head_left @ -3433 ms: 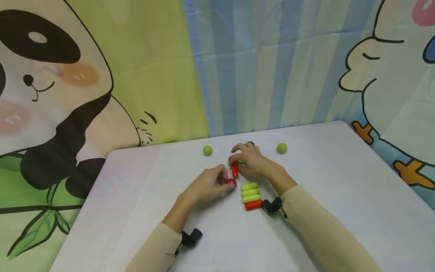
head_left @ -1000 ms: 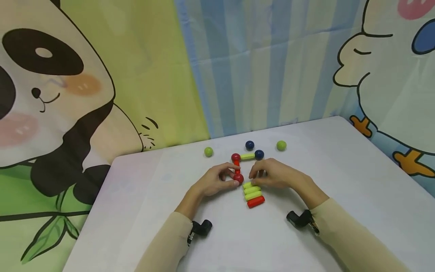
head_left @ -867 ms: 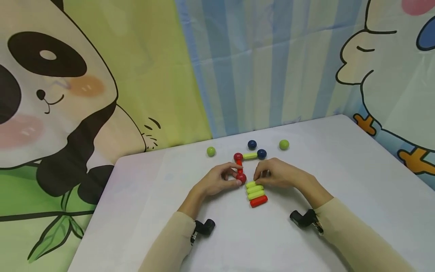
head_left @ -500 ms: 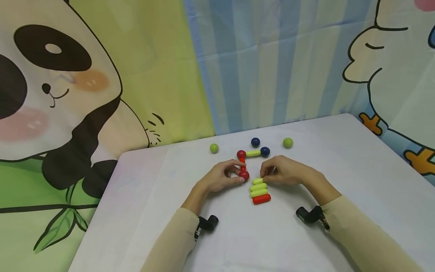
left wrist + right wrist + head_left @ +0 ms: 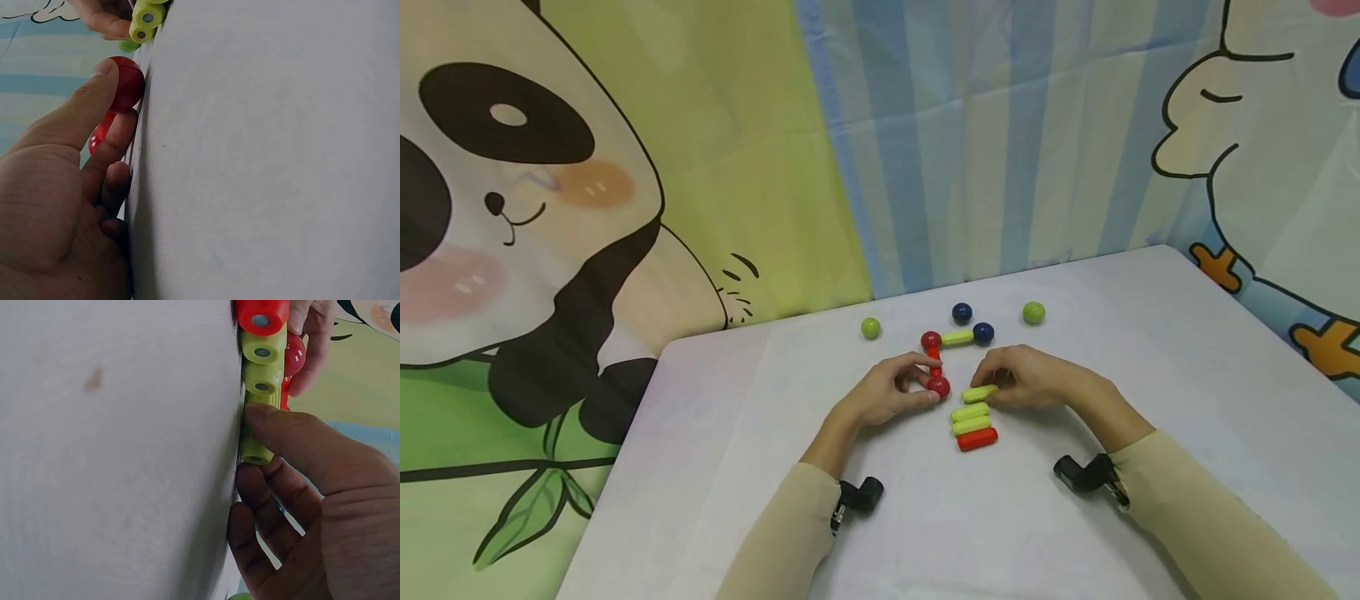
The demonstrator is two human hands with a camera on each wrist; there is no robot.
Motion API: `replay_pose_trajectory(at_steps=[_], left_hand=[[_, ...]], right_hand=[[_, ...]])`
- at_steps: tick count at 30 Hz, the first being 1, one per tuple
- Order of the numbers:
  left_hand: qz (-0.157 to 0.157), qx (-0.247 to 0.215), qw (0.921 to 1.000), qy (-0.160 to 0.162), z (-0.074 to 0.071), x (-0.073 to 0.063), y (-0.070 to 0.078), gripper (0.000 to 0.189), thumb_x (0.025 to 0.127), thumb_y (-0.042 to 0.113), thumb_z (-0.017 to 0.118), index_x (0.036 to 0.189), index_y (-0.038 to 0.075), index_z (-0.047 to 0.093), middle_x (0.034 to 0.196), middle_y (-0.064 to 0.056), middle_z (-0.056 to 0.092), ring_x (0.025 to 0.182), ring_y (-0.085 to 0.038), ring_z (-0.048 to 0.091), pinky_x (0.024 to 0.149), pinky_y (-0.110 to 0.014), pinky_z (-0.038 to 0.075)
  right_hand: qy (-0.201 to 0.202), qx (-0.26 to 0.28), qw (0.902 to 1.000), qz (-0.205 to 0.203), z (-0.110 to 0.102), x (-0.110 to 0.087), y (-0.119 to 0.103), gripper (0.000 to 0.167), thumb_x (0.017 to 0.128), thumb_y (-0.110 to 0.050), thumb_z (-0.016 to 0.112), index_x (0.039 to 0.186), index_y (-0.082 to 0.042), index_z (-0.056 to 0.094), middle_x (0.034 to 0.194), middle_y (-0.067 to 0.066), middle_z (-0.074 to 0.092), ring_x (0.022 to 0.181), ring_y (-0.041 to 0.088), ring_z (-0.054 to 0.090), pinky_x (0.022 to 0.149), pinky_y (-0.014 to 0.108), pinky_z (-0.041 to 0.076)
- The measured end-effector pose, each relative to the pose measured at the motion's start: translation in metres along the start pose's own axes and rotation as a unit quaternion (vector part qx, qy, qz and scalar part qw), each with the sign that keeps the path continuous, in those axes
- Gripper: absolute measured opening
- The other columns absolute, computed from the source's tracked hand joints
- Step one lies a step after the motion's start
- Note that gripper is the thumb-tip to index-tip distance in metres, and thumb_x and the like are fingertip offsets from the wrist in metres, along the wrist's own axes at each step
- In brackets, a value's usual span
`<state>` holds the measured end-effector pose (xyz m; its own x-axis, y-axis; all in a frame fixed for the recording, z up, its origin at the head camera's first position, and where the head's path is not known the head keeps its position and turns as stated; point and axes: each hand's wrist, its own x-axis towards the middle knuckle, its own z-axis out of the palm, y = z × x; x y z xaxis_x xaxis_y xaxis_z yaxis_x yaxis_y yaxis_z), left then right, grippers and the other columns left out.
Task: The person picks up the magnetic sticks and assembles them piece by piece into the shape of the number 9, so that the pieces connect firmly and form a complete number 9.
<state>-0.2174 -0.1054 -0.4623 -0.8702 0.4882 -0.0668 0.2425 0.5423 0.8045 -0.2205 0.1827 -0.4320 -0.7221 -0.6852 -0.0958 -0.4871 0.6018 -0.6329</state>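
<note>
My left hand (image 5: 887,390) pinches a red ball (image 5: 938,386) between thumb and finger; the left wrist view shows the thumb on the ball (image 5: 128,85). From that ball a red rod (image 5: 935,360) runs back to another red ball (image 5: 931,340). A yellow-green rod (image 5: 957,337) links this one to a dark blue ball (image 5: 983,333). My right hand (image 5: 1030,377) pinches a loose yellow-green rod (image 5: 976,394), its thumb on top in the right wrist view. Just nearer lie two yellow-green rods (image 5: 970,412) and a red rod (image 5: 977,439), side by side, with grey discs in their ends.
Toward the back of the white table (image 5: 715,467) sit a green ball (image 5: 870,327) on the left, a dark blue ball (image 5: 962,313) in the middle and a green ball (image 5: 1033,312) on the right. A printed curtain (image 5: 970,167) hangs behind the table's back edge.
My right hand has left the red rod, come nearer and drawn the farthest yellow-green rod off the row. The near red ball, under my left hand throughout, now meets the red rod's end.
</note>
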Motion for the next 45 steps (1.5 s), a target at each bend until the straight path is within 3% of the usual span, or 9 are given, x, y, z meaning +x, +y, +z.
replay_pose_trajectory(at_steps=[16, 22, 32, 45], left_hand=[[0.0, 0.001, 1.0, 0.001, 0.0, 0.001, -0.002, 0.047, 0.089, 0.032, 0.082, 0.133, 0.033, 0.065, 0.106, 0.009, 0.07, 0.088, -0.018, 0.054, 0.076, -0.029, 0.043], [-0.001, -0.004, 1.0, -0.001, 0.001, 0.001, -0.002, 0.047, 0.09, 0.032, 0.081, 0.133, 0.034, 0.065, 0.107, 0.009, 0.07, 0.089, -0.019, 0.054, 0.076, -0.029, 0.043], [0.014, 0.004, 0.9999, 0.0, -0.001, 0.0, -0.004, 0.047, 0.089, 0.033, 0.082, 0.133, 0.031, 0.065, 0.106, 0.008, 0.07, 0.088, -0.018, 0.054, 0.077, -0.03, 0.044], [0.018, 0.07, 0.9973, 0.01, -0.002, 0.001, 0.003, 0.045, 0.09, 0.037, 0.079, 0.132, 0.031, 0.063, 0.106, 0.007, 0.061, 0.088, -0.017, 0.056, 0.076, -0.031, 0.049]], right_hand=[[0.036, 0.044, 0.9984, -0.003, 0.002, -0.001, 0.0, 0.019, 0.095, -0.021, 0.075, 0.113, -0.024, 0.073, 0.104, -0.008, 0.068, 0.093, 0.018, 0.058, 0.084, 0.029, 0.052], [0.042, 0.041, 0.9981, -0.015, 0.004, 0.0, -0.003, 0.019, 0.095, -0.019, 0.075, 0.114, -0.021, 0.073, 0.105, -0.006, 0.068, 0.091, 0.018, 0.059, 0.083, 0.03, 0.053], [0.037, 0.013, 0.9991, 0.011, 0.006, 0.005, -0.012, 0.021, 0.095, -0.02, 0.074, 0.116, -0.019, 0.074, 0.1, -0.007, 0.063, 0.091, 0.016, 0.057, 0.082, 0.032, 0.052], [0.053, 0.033, 0.9979, 0.016, 0.004, 0.009, -0.007, 0.019, 0.091, -0.019, 0.079, 0.109, -0.015, 0.074, 0.096, -0.007, 0.068, 0.088, 0.016, 0.062, 0.084, 0.033, 0.055]])
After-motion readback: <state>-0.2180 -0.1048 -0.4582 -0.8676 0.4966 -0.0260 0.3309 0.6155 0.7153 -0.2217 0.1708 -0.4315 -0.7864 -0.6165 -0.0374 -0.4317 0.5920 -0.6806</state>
